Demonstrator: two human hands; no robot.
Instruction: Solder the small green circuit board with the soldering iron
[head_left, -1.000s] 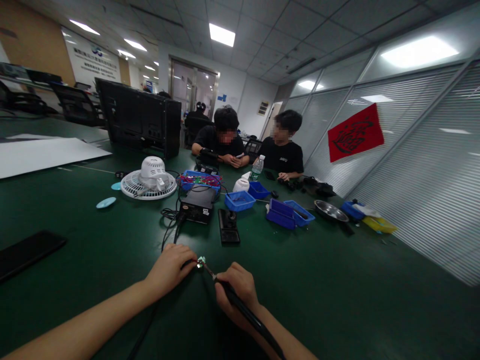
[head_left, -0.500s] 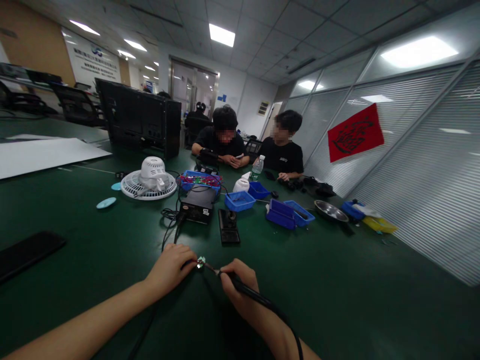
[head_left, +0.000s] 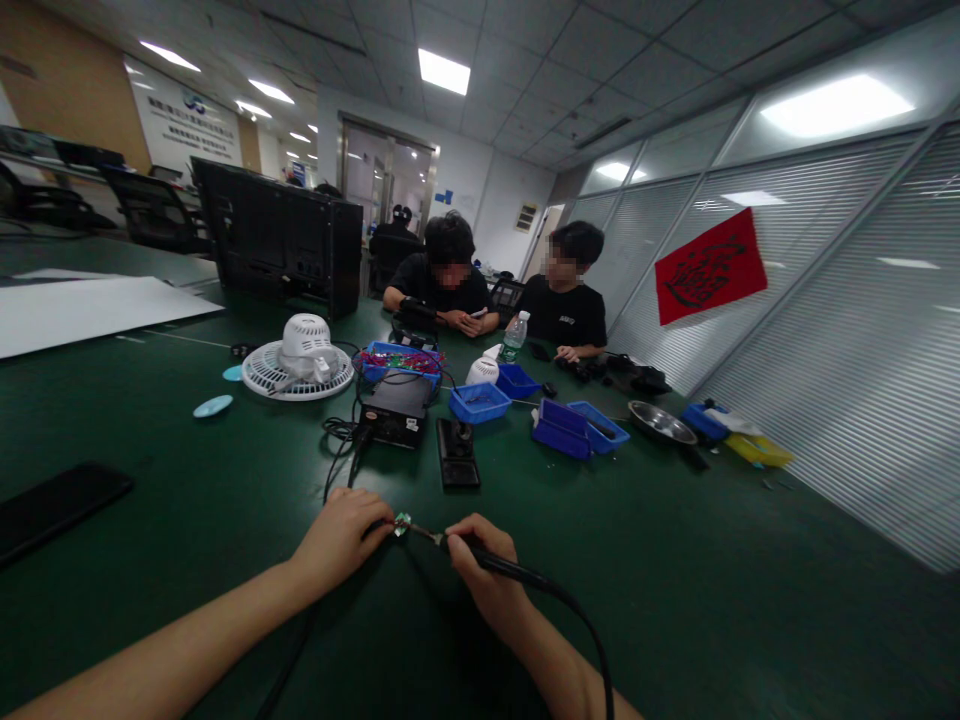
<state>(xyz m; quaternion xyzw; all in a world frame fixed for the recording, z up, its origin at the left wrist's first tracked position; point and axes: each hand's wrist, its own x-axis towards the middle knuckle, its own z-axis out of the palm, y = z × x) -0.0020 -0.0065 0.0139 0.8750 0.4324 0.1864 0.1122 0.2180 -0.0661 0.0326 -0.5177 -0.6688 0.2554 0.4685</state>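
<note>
Between finger and thumb, my left hand (head_left: 346, 530) pinches a small green circuit board (head_left: 403, 524) close above the green table; a reddish wire seems to run from it into the fingers. My right hand (head_left: 487, 572) grips a black soldering iron (head_left: 484, 560) like a pen. Its metal tip points left and meets the board, though the exact contact is too small to make out. The iron's black cable loops down past my right wrist. Beyond my hands stand a black soldering station (head_left: 396, 408) and a black iron stand (head_left: 457, 455).
A white fan part (head_left: 298, 365) lies at the left, with blue trays (head_left: 480, 402) and a metal bowl (head_left: 661, 422) farther right. A blue basket (head_left: 401, 350) holds red wires. A black phone-like slab (head_left: 60, 510) rests at far left. Two people sit across the table.
My right hand has shifted slightly right, and the soldering iron now lies flatter, its cable bowing farther right. My left hand and the circuit board stay in place.
</note>
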